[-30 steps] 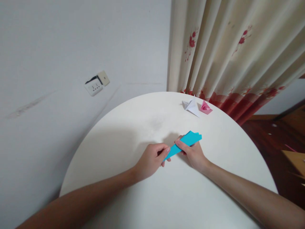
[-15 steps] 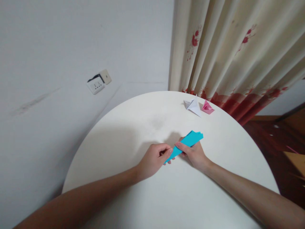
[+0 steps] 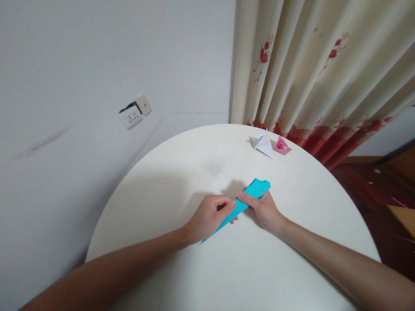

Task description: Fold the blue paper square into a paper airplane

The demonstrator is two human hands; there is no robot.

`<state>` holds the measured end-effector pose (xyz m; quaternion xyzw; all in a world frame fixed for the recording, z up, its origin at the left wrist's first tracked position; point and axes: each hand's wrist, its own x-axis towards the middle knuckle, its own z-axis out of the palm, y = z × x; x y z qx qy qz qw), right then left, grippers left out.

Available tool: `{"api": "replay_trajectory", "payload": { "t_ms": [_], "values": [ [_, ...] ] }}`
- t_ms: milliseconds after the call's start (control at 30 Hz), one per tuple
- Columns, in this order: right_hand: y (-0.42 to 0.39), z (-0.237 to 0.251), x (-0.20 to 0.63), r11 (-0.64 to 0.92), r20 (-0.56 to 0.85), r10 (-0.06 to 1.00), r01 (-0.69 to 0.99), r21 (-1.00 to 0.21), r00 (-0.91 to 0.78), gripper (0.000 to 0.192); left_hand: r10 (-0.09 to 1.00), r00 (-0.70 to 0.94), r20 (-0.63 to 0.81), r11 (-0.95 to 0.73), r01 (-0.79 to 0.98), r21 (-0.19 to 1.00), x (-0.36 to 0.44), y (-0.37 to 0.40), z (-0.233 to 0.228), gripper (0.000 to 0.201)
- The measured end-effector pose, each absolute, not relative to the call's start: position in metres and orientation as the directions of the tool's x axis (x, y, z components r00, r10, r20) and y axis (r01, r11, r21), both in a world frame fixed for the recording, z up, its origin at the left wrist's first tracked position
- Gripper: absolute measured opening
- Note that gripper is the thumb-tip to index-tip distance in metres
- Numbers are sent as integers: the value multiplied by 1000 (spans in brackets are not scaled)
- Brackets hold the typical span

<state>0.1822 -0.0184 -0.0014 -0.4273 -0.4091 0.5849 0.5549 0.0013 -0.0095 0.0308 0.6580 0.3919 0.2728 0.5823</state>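
Paper comes first: a long, narrow strip of folded blue paper (image 3: 241, 205) is held just above the desk (image 3: 207, 276), slanting from a pointed tip below the left fingers up to a blunt, layered end past the right fingers. The left hand (image 3: 209, 217) is curled closed around the lower part of the strip, thumb on top and the other fingers tucked beneath (the tip pokes out under the knuckles). The right hand (image 3: 263, 210) pinches the upper part, thumb pressed flat along the top face, the other fingers hidden under the paper. The 2 thumbs nearly meet at the middle of the strip.

Well beyond the right fingers, near the far rim of the round white desk, lie 2 small folded figures just beside each other: a white paper figure (image 3: 262, 144) and a pink paper figure (image 3: 281, 147). Behind them hangs a cream curtain (image 3: 311, 69) with red flowers. Far off past the left fingers, a wall socket (image 3: 132, 115) sits on the white wall (image 3: 97, 56).
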Motion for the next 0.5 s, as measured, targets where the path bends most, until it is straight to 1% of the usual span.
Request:
{"api": "replay_trajectory", "payload": {
  "t_ms": [100, 233, 333, 500],
  "values": [
    [-16, 4, 186, -119, -138, 990, -376, -919, 22, 40, 827, 551, -110, -7, 205, 979, 1, -8, 30, 43],
    [-13, 9, 192, -166, -222, 971, -411, -896, 92, 40, 819, 559, -133, 12, 216, 976, 1, -7, 31, 43],
    [-10, 11, 195, -165, -243, 961, -431, -887, 131, 40, 814, 558, -160, 36, 226, 973, 2, -7, 34, 45],
    [0, 11, 208, -140, -228, 958, -412, -900, 174, 38, 811, 559, -173, 45, 234, 971, 1, -8, 33, 43]
  ]
}}
